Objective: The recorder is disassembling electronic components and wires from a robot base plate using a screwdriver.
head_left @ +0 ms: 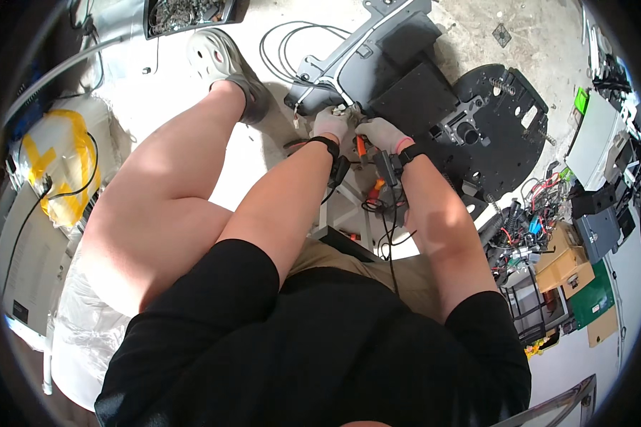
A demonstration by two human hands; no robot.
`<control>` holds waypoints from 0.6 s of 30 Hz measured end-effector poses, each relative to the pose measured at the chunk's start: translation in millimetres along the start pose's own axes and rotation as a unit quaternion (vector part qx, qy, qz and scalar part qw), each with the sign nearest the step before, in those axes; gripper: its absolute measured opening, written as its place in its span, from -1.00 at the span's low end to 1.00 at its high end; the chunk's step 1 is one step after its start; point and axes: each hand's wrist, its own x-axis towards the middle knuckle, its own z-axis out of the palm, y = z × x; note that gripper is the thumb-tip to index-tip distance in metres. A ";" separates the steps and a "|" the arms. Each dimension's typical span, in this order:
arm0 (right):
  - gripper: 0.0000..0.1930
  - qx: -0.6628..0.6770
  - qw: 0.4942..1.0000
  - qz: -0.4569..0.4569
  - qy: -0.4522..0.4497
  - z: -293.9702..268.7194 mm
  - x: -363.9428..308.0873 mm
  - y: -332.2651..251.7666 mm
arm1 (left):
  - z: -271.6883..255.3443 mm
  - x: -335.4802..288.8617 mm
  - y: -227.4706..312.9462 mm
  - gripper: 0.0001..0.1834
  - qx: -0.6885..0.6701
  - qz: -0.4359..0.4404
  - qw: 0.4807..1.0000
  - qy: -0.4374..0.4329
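Observation:
Both hands wear pale work gloves and meet at the lower edge of a grey plastic housing (pixel 367 60). My left hand (pixel 330 122) is closed, pinching small white cable connectors (pixel 340 110) where a light grey cable (pixel 338 80) comes down the housing. Close beside it, my right hand (pixel 383 133) is closed on an orange-handled hand tool (pixel 361 146); its working end is hidden by the fingers, so its exact kind does not show. A loose end of thin wires with a white plug (pixel 296 122) hangs left of my left hand. Black cable loops (pixel 281 53) lie behind it.
A round black base plate (pixel 509 156) with springs and a metal bracket lies to the right. Below my hands stands a light frame (pixel 345 206) with a red-and-yellow handled tool (pixel 375 191). Tangled wires (pixel 530 228) and a cardboard box (pixel 566 260) sit far right; a parts tray (pixel 192 16) is far left.

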 end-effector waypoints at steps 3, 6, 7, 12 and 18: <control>-0.77 0.038 0.999 0.027 0.002 3.3 4.9 -6.4 | -2.0 2.8 -3.9 -0.49 -0.033 -0.009 0.999 -0.009; -0.79 -0.010 0.993 0.047 0.106 16.9 7.2 -13.4 | 0.2 1.9 -5.4 -0.58 0.055 -0.007 0.998 -0.011; -0.77 -0.011 0.981 0.080 0.176 24.3 10.3 -10.7 | 1.1 3.1 -4.2 -0.58 0.055 -0.007 0.998 -0.011; -0.61 0.351 0.910 0.167 0.141 33.0 1.5 -9.7 | -2.4 -3.1 7.0 -0.64 0.076 -0.035 0.995 -0.056; -0.65 0.455 0.885 0.047 0.086 38.0 -18.7 -22.8 | 25.7 39.2 -53.4 -0.72 0.324 0.127 0.931 -0.113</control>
